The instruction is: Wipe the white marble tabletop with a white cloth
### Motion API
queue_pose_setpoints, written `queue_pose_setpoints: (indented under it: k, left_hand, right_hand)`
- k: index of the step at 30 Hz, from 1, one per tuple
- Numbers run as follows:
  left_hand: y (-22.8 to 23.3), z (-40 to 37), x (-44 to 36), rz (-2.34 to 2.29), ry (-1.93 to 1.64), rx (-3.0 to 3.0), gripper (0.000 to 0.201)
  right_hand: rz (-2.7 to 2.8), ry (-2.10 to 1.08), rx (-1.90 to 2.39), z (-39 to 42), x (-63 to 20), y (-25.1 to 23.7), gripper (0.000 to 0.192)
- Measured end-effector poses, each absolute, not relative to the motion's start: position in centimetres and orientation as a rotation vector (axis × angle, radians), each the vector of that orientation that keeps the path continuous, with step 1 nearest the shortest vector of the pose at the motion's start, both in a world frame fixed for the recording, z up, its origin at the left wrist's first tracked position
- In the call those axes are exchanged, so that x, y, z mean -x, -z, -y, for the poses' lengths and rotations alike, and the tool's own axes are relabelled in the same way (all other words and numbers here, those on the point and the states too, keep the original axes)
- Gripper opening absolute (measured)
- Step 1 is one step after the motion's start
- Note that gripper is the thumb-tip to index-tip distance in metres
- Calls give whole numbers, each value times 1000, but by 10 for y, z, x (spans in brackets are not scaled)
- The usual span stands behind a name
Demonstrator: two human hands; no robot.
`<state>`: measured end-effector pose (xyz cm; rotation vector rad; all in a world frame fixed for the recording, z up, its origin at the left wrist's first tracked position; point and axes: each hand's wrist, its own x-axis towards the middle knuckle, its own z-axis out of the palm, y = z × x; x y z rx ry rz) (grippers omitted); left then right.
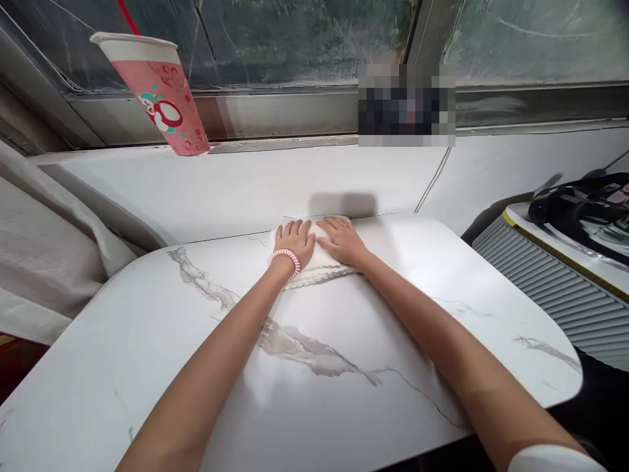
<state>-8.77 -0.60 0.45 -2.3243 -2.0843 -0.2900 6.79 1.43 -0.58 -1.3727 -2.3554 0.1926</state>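
A folded white cloth [322,270] with a scalloped edge lies at the far side of the white marble-patterned table [236,400], close to the wall. My left hand [295,244] rests flat on its left part, fingers spread and pointing away from me. A pink coiled band [297,262] circles that wrist. On the cloth's right part lies my right hand [343,241], palm down, its fingers stretched out toward the upper left. Both palms press on top of the cloth; neither hand is closed around it. The thumbs nearly meet in the middle.
A pink paper cup [170,108] with a red straw stands on the window ledge at upper left. A grey curtain [49,242] hangs at the left. To the right, a ribbed cabinet [555,288] carries a black cable-like object [580,203]. Something blurred out sits by the window frame.
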Motion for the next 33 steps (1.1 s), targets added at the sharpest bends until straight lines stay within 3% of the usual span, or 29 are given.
queue_pose_setpoints:
  k: [18, 33]
  left_hand:
    - [-5, 17, 1, 2076, 292, 2403, 61]
    - [-10, 184, -18, 1967, 304, 2693, 66]
  right_hand:
    - [2389, -85, 1243, -25, -165, 19, 61]
    - [2484, 31, 1258, 164, -199, 12, 59]
